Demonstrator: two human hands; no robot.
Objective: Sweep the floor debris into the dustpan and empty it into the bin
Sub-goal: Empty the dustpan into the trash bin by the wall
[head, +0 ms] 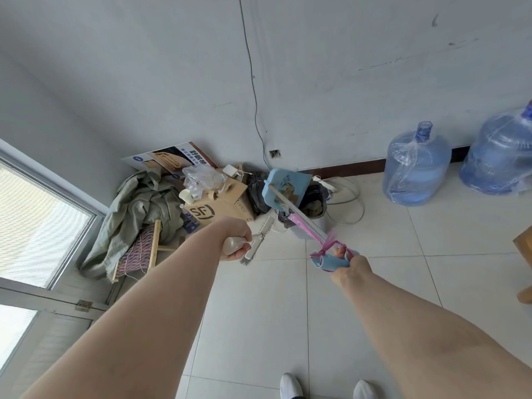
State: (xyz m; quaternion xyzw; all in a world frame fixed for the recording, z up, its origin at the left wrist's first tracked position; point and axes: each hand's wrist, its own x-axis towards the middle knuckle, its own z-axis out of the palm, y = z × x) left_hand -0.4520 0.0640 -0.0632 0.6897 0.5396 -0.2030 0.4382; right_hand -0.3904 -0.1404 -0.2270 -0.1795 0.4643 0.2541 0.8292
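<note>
**dustpan:** the blue dustpan is up off the floor and tipped on its side right above the bin. Its open face is turned toward the black liner bag, and some brownish debris shows inside the pan.

**pole axis:** the long pole runs on a diagonal, from the grip low and right near the person up and left to the pan. So the pan sits straight out past the right fingers, away from the body and a bit left.

**right hand:** the right hand has its fingers curled round the blue grip at the near end of the pole, next to a pink ribbon.

**left hand:** the left hand is clenched round the beige handle of 1 small hand brush. The bristles point down and it's held in the air just left of the bin, not touching the pan.

**nearer hand:** the left, brush and all. The right only reaches the pan through the pole.

**next move (just a guess):** probably a roll of the right wrist about that pole axis so the pan mouth dips lower into the liner. The brush is close enough to flick out leftovers.

**risk:** the bin is jammed in by a cardboard box and loose cables. Anything that misses likely lands on the tiles beside them.
</note>
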